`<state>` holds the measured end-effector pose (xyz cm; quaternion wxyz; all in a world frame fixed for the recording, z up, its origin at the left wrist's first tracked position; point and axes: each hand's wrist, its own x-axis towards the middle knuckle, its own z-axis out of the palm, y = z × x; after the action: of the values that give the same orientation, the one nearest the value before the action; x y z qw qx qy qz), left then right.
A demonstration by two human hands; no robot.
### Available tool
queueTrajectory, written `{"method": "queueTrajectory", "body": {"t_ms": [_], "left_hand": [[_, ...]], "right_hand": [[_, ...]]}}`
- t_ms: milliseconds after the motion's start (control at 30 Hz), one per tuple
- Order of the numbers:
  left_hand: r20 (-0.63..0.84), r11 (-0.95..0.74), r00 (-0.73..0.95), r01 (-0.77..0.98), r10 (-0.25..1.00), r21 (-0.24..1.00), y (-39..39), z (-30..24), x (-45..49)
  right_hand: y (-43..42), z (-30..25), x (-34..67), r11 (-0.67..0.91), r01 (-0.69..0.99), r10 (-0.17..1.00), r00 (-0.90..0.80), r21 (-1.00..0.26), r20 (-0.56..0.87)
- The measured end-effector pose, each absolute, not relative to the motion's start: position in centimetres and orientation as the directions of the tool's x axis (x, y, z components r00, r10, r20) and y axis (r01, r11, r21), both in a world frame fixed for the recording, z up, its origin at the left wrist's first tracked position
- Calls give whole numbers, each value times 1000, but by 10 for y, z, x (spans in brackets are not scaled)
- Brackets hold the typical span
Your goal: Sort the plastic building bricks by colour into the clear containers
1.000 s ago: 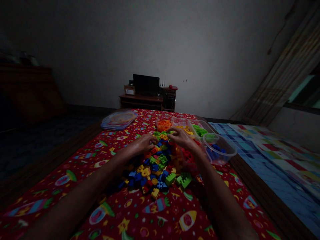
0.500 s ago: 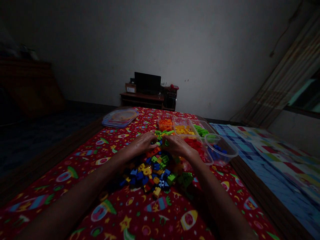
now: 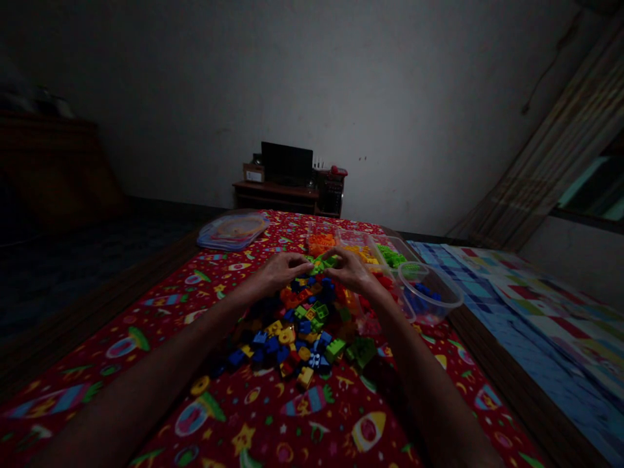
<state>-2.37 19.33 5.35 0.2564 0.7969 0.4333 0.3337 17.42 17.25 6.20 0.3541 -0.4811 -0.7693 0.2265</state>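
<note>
A heap of small plastic building bricks in blue, yellow, green and red lies on a red patterned cloth. Above its far end my left hand and my right hand meet, both pinched on a green brick piece held between the fingertips. Behind the hands stand clear tubs sorted by colour: orange bricks, yellow bricks, green bricks, red bricks and a round tub with blue bricks.
A clear lid lies at the cloth's far left. A low wooden stand with a dark screen sits against the back wall. A checked blue mat covers the floor at right, by a curtain.
Both hands rose off the heap and came together, fingertips now pinched on a green piece. The heap and tubs have not moved.
</note>
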Motion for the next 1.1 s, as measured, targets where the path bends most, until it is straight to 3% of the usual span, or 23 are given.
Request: {"method": "queueTrajectory", "body": {"t_ms": [167,433,533,667,800,967,1100], "left_hand": [[306,-430,344,386,888,816,189,51,-18],[273,-377,301,377,914,846,181,54,-13],[312,-404,273,418,910,814,186,61,-23],[344,-453,299,504,890,735,189,67,-34],[351,-483,333,560,875,673,187,70,-34],[327,-531,420,627,847,571,182,71,-30],[372,-619,496,618,785,484,177,72,-29]], "right_hand": [[168,60,163,494,525,862,-403,-693,308],[161,66,171,579,689,808,-417,-435,416],[177,79,202,465,803,857,-302,-374,418],[211,99,260,188,956,936,-106,-224,335],[236,112,306,-79,980,971,117,-181,208],[244,127,323,-139,969,965,179,-204,193],[232,134,305,-58,963,934,145,-265,326]]}}
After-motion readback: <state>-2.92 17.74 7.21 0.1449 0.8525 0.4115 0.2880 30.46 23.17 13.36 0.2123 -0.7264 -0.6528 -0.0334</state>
